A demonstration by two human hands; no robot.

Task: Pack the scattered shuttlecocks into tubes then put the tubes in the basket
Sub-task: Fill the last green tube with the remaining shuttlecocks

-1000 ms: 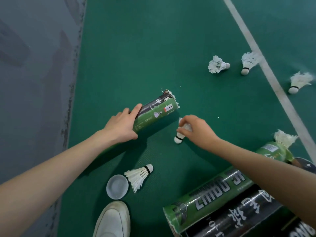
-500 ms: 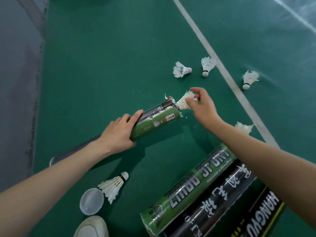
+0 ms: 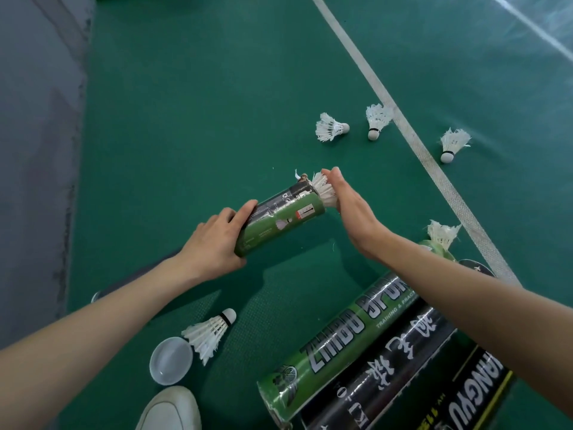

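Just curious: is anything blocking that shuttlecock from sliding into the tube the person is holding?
Nothing visible does. The shuttlecock already sits partly in the tube's open end, the right hand flat against its feathers, the left hand gripping the tube.

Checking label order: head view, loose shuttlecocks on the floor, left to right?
Shuttlecock by the lid → shuttlecock left of the line → shuttlecock touching the line → shuttlecock right of the line.

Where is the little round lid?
The lid lies on the green floor at the bottom left of the head view, touching the feathers of a shuttlecock and just above a white shoe.
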